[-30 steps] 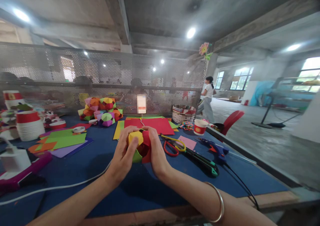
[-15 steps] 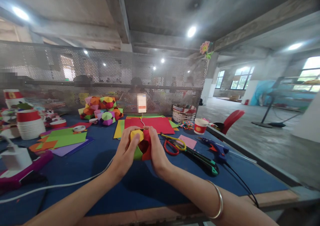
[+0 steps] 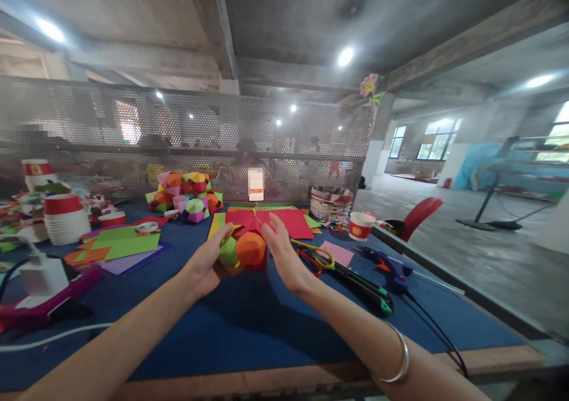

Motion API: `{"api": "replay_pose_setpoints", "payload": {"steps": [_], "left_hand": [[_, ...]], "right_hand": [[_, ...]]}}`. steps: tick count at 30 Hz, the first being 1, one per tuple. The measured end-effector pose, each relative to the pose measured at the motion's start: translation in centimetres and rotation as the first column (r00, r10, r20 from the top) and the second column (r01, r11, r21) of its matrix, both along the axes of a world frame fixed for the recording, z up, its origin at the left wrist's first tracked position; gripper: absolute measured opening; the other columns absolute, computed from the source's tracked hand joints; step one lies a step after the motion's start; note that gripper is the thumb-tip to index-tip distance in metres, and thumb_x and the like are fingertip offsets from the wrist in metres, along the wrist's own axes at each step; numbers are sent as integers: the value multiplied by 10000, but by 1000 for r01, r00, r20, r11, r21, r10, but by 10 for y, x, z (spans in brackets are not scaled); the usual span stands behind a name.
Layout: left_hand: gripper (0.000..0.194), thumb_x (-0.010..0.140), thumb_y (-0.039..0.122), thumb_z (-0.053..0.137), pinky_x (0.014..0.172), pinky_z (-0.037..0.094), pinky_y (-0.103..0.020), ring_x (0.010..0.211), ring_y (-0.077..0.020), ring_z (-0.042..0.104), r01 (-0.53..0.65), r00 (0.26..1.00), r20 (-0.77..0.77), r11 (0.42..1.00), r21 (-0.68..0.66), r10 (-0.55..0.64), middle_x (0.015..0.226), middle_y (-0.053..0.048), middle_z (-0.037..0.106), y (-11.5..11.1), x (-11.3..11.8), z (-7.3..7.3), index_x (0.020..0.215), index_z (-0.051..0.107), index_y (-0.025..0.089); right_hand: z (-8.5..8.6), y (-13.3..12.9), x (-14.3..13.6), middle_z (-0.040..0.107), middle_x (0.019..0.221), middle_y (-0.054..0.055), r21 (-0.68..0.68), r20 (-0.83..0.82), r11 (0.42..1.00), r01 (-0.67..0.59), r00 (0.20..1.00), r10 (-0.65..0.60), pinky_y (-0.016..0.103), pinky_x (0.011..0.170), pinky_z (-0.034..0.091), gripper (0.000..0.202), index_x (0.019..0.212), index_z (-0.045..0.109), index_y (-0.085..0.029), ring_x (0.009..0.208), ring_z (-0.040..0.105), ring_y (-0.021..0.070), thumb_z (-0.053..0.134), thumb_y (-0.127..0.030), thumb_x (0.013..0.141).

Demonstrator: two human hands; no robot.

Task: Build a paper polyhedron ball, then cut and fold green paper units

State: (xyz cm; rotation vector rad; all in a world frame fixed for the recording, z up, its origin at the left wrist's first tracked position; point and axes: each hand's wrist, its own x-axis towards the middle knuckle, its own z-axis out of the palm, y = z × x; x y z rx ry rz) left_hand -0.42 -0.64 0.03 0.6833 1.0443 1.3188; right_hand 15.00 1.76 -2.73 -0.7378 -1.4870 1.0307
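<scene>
A many-coloured folded-paper ball (image 3: 250, 252), with orange, green and red faces, is held over the table in front of me. My left hand (image 3: 207, 260) grips its left side, thumb stretched along the top and fingers under it. On the other side, my right hand (image 3: 287, 253) has its fingers stretched out close beside the ball; whether it touches the paper I cannot tell. Red paper sheets (image 3: 291, 224) lie just behind the ball. Scissors with red and yellow handles (image 3: 315, 259) are right of my right hand, beside a green-and-black utility knife (image 3: 364, 285).
Several finished paper balls (image 3: 189, 196) are piled at the back left, near stacked paper cups (image 3: 66, 220) and coloured sheets (image 3: 128, 244). A blue glue gun (image 3: 393, 268), paper cup (image 3: 361, 226) and woven basket (image 3: 331, 202) stand right. A purple power strip (image 3: 75, 285) lies left.
The ball has been turned, now showing an orange face toward me. My left hand has shifted left and lower on it, and my right fingers have straightened away from it.
</scene>
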Motion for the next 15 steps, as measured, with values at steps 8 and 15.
{"api": "replay_pose_setpoints", "payload": {"steps": [8,15], "left_hand": [[362,949,483,520,719,614,-484,705,-264,727,260,963,79,965,-12,-258,893,-72,764,2,-16,-2,1146,676,223],[333,828,420,721,728,594,-412,836,-235,696,365,927,-110,929,57,-358,1024,-82,736,-4,-25,-1,1094,691,222]], "right_hand": [[-7,4,1,364,1602,85,158,170,978,-135,980,107,471,1239,208,725,1502,409,-287,1491,310,240,637,-597,888],[-6,15,-5,654,1232,44,-278,-126,954,-110,989,77,416,923,537,574,1269,530,-284,1087,648,237,609,-671,853]]}}
